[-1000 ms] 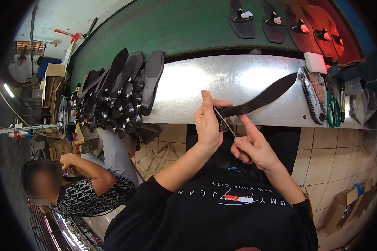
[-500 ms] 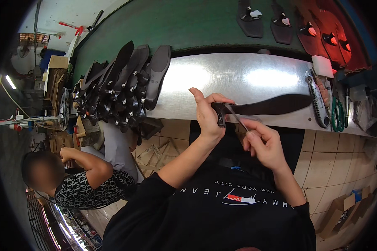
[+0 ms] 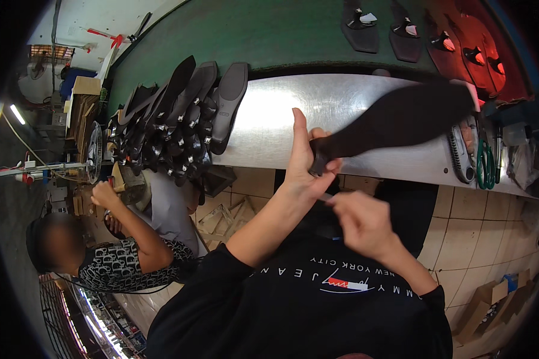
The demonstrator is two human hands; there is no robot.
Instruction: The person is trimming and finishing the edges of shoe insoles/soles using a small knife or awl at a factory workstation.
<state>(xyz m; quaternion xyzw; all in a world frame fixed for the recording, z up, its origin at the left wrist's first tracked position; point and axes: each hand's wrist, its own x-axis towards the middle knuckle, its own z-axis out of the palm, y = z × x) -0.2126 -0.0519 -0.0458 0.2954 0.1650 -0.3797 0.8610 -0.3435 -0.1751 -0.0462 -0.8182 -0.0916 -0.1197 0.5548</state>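
My left hand grips a dark shoe sole by its narrow heel end, thumb pointing up. The sole's broad flat face is turned into view, and its front end reaches out to the right over the metal worktop. Just below the heel end, my right hand is blurred by motion, its fingers closed around a thin greyish strip. Most of this strip is hidden by the fingers, and I cannot tell its exact kind. Left of my hands lies a pile of dark shoe soles with glossy heels.
Along the shiny metal worktop, a utility knife and green-handled scissors lie at the right. Shoe pieces stand in a row on the green surface, some in red light. A co-worker sits at the left.
The sole has tilted, its front end rising and its broad face turning into view. My right hand has moved down and slightly left with the strip. The co-worker's arm has shifted.
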